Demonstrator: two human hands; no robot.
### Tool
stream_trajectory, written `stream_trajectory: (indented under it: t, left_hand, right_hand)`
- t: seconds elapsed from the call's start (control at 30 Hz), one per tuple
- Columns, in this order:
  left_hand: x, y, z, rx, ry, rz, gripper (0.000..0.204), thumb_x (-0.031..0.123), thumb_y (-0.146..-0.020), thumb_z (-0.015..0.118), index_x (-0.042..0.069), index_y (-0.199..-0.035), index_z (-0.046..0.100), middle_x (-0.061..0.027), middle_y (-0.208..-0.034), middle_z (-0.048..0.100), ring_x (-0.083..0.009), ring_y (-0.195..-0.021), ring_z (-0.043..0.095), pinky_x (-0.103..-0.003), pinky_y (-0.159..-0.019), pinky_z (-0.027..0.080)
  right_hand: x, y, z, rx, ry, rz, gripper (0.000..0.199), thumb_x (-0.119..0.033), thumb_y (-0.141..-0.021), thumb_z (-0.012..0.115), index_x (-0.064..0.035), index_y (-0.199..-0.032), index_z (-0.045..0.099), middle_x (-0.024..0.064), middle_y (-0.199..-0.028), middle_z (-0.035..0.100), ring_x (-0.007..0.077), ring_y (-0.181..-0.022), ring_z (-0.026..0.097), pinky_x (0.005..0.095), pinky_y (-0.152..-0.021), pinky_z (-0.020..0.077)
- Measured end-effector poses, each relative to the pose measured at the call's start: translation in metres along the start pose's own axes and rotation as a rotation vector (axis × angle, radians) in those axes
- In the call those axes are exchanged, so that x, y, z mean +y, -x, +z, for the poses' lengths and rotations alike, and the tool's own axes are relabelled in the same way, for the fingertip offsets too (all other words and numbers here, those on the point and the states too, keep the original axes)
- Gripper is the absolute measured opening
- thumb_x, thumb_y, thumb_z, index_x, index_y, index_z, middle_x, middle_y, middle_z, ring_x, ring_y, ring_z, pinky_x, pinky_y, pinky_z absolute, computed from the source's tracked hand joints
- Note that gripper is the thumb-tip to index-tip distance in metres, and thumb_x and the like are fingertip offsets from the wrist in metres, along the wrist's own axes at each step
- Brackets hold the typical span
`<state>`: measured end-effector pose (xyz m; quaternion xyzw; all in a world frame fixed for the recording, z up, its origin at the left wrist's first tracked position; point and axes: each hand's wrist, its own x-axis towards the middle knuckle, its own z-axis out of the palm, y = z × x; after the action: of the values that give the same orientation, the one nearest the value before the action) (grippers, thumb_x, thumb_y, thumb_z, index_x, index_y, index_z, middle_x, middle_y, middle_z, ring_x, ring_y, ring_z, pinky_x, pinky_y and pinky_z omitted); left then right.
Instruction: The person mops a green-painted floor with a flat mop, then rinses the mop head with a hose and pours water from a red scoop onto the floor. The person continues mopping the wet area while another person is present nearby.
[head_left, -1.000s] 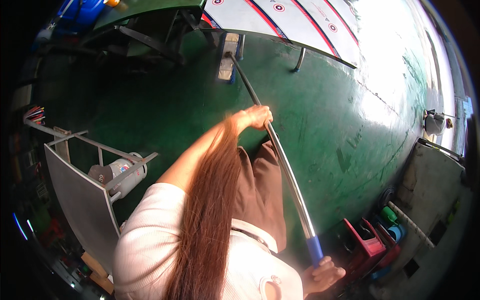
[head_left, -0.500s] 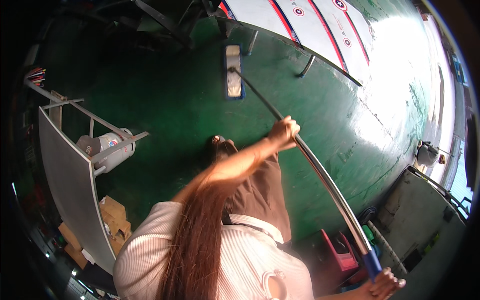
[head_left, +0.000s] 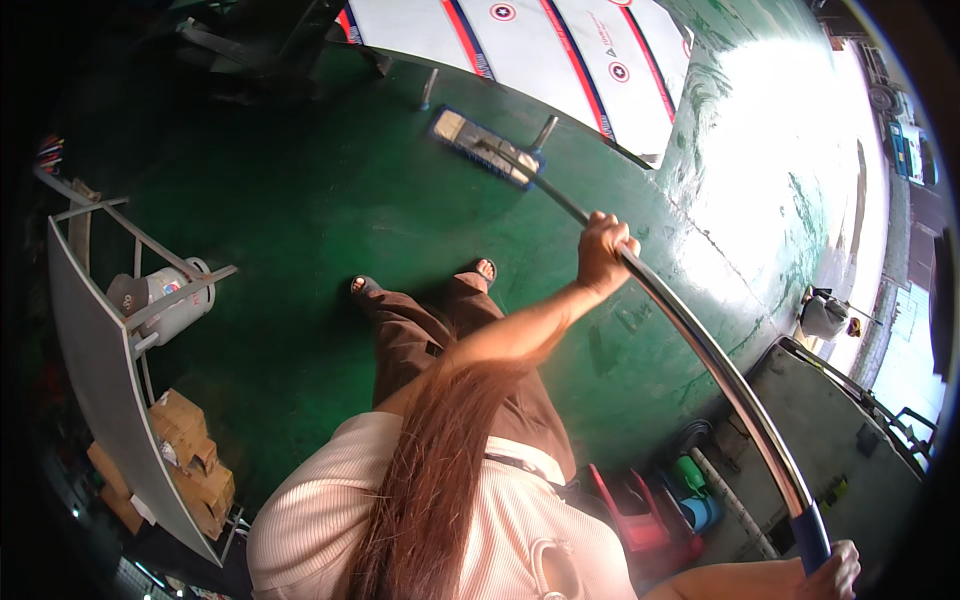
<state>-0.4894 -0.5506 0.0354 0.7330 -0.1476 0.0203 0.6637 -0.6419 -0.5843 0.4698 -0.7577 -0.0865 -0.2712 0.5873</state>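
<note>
1. While the left hand [head_left: 603, 252] wraps its fingers tight round the middle of the mop pole [head_left: 700, 352], the arm stretches out ahead of the body.
2. Down at the lower right edge, the right hand [head_left: 832, 572] sits at the pole's blue end grip [head_left: 810, 535]; only part of it shows, fingers curled at the grip, though how firmly they close I cannot tell.
3. From that grip the pole runs up and left to the flat mop head [head_left: 487, 148], which lies on the green floor [head_left: 300, 200] just before a white board [head_left: 520, 50] with red stripes.
4. Both feet stand on the floor, well short of the mop head.
5. At the left, a grey metal rack [head_left: 95, 370] stands beside a gas cylinder [head_left: 165, 305] and cardboard boxes [head_left: 185, 445].
6. Red and green stools [head_left: 650, 505] sit near the lower right.
</note>
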Motion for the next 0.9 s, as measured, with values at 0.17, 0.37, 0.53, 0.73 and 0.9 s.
stream_trajectory:
  t: [0.17,0.37,0.53,0.73,0.9]
  left_hand:
    - [-0.027,-0.025,0.027,-0.180,-0.055,0.124,0.020,0.010,-0.062,0.057,0.006,-0.054,0.040,-0.0087,-0.055,0.042,-0.0282,-0.060,0.043,-0.038,-0.055,0.039]
    - [-0.051,-0.034,0.022,-0.602,-0.083,0.216,0.017,0.008,-0.057,0.058,0.006,-0.055,0.042,-0.0101,-0.058,0.047,-0.0301,-0.063,0.047,-0.039,-0.057,0.041]
    - [-0.070,-0.021,0.009,-0.806,-0.280,0.204,0.016,0.011,-0.057,0.063,0.008,-0.055,0.048,-0.0091,-0.064,0.056,-0.0291,-0.071,0.055,-0.039,-0.060,0.048]
    - [-0.121,-0.026,-0.029,-0.965,-0.519,0.444,0.029,0.021,-0.051,0.074,0.012,-0.060,0.048,-0.0055,-0.067,0.052,-0.0249,-0.073,0.054,-0.038,-0.065,0.048]
    - [-0.151,-0.028,-0.024,-0.952,-0.576,0.544,0.025,0.013,-0.054,0.069,0.009,-0.056,0.045,-0.0082,-0.060,0.047,-0.0266,-0.063,0.049,-0.038,-0.057,0.043]
  right_hand:
    - [0.030,0.028,-0.022,0.279,-0.043,-0.005,0.014,-0.012,-0.085,0.043,-0.0109,-0.090,0.056,-0.0072,-0.040,0.033,0.0026,-0.032,0.028,0.0197,-0.038,0.0303]
    - [0.047,0.076,-0.016,0.621,0.009,-0.043,0.014,-0.012,-0.090,0.038,-0.0110,-0.087,0.051,-0.0048,-0.041,0.027,0.0059,-0.034,0.026,0.0233,-0.041,0.0280]
    - [0.053,0.129,-0.014,0.696,-0.113,-0.006,0.013,-0.003,-0.080,0.044,-0.0012,-0.092,0.038,-0.0046,-0.045,0.021,0.0066,-0.040,0.022,0.0232,-0.055,0.0300]
    - [0.097,0.188,0.018,0.957,-0.036,-0.008,0.013,0.004,-0.079,0.044,-0.0022,-0.091,0.045,-0.0042,-0.043,0.034,0.0042,-0.033,0.030,0.0183,-0.036,0.0264]
    - [0.111,0.199,0.014,0.835,-0.156,0.135,0.007,0.004,-0.076,0.051,0.0021,-0.082,0.055,-0.0014,-0.041,0.038,0.0109,-0.033,0.035,0.0256,-0.040,0.0348]
